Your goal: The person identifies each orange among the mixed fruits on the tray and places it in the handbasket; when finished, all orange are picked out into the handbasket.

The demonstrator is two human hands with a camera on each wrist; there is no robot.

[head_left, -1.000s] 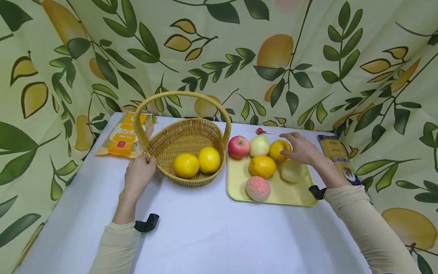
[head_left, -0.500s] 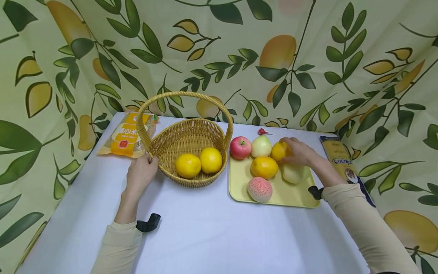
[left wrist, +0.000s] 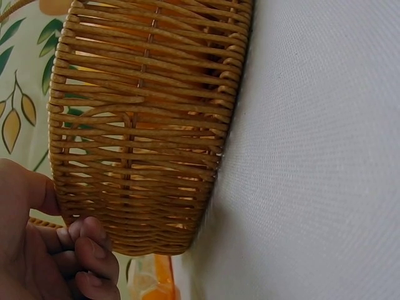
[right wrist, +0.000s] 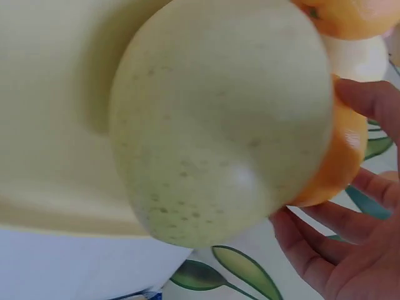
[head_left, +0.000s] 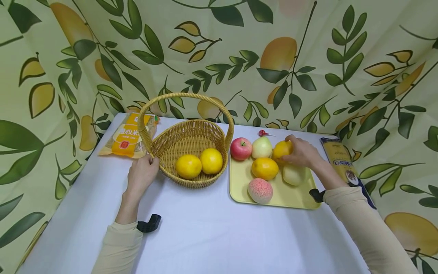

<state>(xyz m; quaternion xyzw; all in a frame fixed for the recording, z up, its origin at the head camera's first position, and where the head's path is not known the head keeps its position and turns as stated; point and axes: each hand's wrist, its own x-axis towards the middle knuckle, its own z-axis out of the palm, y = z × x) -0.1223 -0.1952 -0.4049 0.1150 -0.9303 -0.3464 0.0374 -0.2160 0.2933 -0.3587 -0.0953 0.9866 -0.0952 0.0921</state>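
My left hand (head_left: 143,173) pinches the left rim of a woven basket (head_left: 181,139) with a tall arched handle. Two oranges (head_left: 188,166) lie in the front of the basket. On the yellow tray (head_left: 287,199), my right hand (head_left: 303,153) grips an orange (head_left: 281,149) at the back, thumb on one side and fingers on the other. A pale pear (right wrist: 219,137) covers part of that orange in the right wrist view. Around it sit a second orange (head_left: 265,168), a pale green round fruit (head_left: 262,147), a red apple (head_left: 241,148) and a pink speckled peach (head_left: 260,190).
Left of the basket lies a clear and orange food packet (head_left: 126,139). A blue and gold packet (head_left: 342,163) lies at the right table edge. Behind the tray is a small red object (head_left: 262,133). A patterned curtain encloses the white table's back and sides.
My right hand has come down from above the back orange and closed its fingers around it. My left hand stays on the basket rim.
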